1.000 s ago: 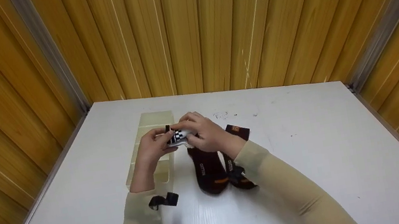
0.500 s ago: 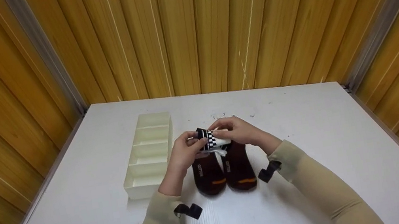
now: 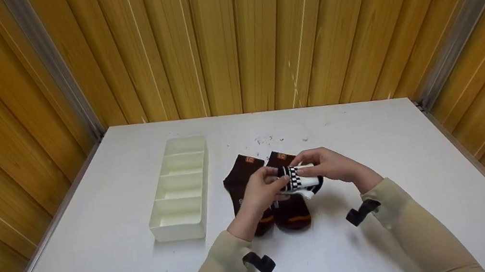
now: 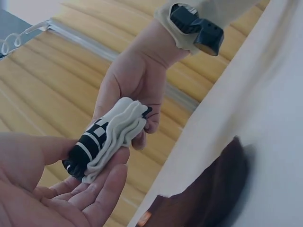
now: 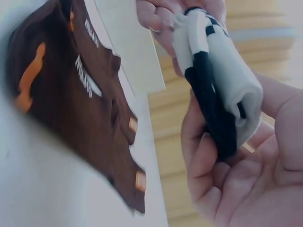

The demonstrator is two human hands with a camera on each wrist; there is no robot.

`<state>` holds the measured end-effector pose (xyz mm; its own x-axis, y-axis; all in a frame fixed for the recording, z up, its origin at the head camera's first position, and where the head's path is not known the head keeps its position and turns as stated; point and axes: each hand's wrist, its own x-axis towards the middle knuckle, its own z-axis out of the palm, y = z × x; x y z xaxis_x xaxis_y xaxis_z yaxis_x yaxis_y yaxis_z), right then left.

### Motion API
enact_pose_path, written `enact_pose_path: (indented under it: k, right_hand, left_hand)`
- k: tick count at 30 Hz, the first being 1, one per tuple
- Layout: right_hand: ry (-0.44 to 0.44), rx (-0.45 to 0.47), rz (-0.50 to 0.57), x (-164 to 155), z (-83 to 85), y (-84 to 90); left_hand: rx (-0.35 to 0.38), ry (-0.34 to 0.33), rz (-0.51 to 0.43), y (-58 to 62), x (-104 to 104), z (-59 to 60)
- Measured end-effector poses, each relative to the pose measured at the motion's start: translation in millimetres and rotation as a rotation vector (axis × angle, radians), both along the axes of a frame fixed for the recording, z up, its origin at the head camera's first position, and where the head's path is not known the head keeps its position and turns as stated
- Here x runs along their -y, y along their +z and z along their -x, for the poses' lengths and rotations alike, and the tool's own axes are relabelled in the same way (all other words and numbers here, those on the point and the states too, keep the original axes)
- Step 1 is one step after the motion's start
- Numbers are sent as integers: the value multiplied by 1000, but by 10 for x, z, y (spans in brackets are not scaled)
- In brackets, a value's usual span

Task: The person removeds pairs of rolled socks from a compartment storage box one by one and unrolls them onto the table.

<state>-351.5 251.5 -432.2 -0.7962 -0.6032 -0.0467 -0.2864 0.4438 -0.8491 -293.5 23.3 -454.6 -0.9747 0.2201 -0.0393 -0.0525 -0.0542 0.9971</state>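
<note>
- Left hand [image 3: 264,188] pinches the cuff end of a rolled white sock bundle [image 3: 301,181], thumb and fingers curled round it; left wrist view shows the palm cupped under the roll [image 4: 106,138].
- Right hand [image 3: 325,165] grips the other end, fingers wrapped over the top; right wrist view shows the roll [image 5: 218,75] sitting in its curled fingers.
- Both hands hold the bundle up in the air, off the table, directly above the brown socks; a two-ended hold likely keeps the roll from springing open.
- Bundle: white with black bands and a black-white checker strip; looks like layered fabric rolled tight. Count of socks inside cannot be told; counts as one bundle.
- Brown socks [image 3: 251,188]: two, lying flat side by side on the table, cuffs away from the person, toes toward them, orange marks on toe and cuff. Laid flat and parallel, probably as a matched pair. Partly covered by the hands.
- Divider tray [image 3: 178,187]: one, cream plastic, long, left of the socks and apart from them, long side running away from the person. Four compartments visible, nothing seen in them.
- White table [image 3: 395,150]: one, a few dark specks near the far edge.
- Black wrist camera mounts [image 3: 259,263]: two, one on each beige sleeve.
- Wood-panel walls [image 3: 226,36] enclose the table on three sides.
</note>
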Motion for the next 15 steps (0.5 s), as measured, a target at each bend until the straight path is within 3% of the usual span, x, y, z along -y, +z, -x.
enact_pose_path:
  k: [9, 15]
  right_hand:
    - [-16, 120, -64, -511, -53, -182]
    - [-14, 106, -173, -776, -107, -335]
  left_hand:
    - [46, -32, 117, -111, -478, -117]
    - [79, -91, 194, -199, -668, -247]
